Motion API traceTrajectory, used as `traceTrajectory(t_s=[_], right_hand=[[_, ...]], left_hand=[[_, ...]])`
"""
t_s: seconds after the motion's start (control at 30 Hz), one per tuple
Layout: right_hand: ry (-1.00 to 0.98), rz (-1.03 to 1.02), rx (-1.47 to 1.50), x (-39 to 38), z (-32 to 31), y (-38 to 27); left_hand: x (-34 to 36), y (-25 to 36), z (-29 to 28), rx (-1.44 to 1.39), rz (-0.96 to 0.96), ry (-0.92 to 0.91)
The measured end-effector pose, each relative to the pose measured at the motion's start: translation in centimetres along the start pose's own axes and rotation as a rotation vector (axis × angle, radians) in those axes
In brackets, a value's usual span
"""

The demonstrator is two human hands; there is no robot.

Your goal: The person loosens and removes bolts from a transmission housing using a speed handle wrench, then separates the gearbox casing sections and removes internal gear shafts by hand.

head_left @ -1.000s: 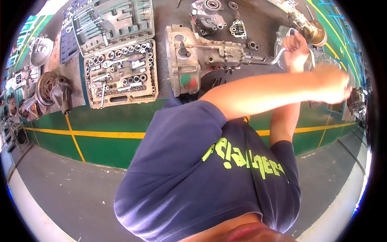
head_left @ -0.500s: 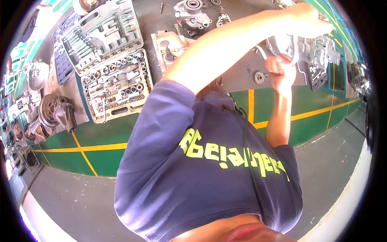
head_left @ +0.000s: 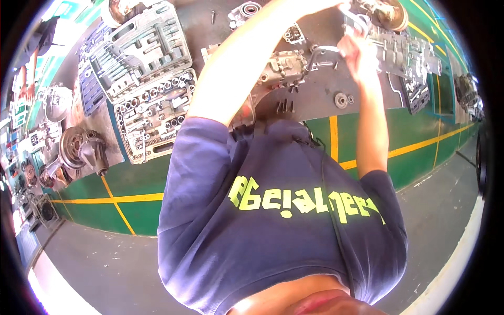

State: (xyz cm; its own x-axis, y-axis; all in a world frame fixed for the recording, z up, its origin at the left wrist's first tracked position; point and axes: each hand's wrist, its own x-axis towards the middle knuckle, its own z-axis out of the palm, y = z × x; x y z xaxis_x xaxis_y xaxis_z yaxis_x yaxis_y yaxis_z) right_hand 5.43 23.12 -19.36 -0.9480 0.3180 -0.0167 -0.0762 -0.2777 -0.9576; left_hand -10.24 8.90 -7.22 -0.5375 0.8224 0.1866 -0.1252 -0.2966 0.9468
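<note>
My right hand is closed around a pale, bent metal piece above the bench. One bent end sticks out to the left of the fist, and a bright curved part rises above it. Its exact kind is washed out by glare. My left hand reaches to the upper edge of the picture, close to that curved part; its fingers are overexposed and partly cut off. Under the metal piece lies a grey gearbox housing section on the dark bench. My left forearm hides part of the bench.
An open socket-set case lies at the left. Right of my right hand are a ribbed metal housing and a dark tool tray. Small gears and several bolts lie near the front edge. A hub assembly stands far left.
My left hand has moved left and up, away from the ribbed housing. My right hand has risen slightly with the bent metal piece. The grey housing section has come into view below my left forearm.
</note>
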Motion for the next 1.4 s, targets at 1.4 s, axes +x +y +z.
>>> traceTrajectory(t_s=[1.4], right_hand=[[-0.084, -0.391, -0.892, 3.1, 12.2, -1.0]], left_hand=[[-4.7, 0.2, 10.5, 0.490, 0.284, 0.015]])
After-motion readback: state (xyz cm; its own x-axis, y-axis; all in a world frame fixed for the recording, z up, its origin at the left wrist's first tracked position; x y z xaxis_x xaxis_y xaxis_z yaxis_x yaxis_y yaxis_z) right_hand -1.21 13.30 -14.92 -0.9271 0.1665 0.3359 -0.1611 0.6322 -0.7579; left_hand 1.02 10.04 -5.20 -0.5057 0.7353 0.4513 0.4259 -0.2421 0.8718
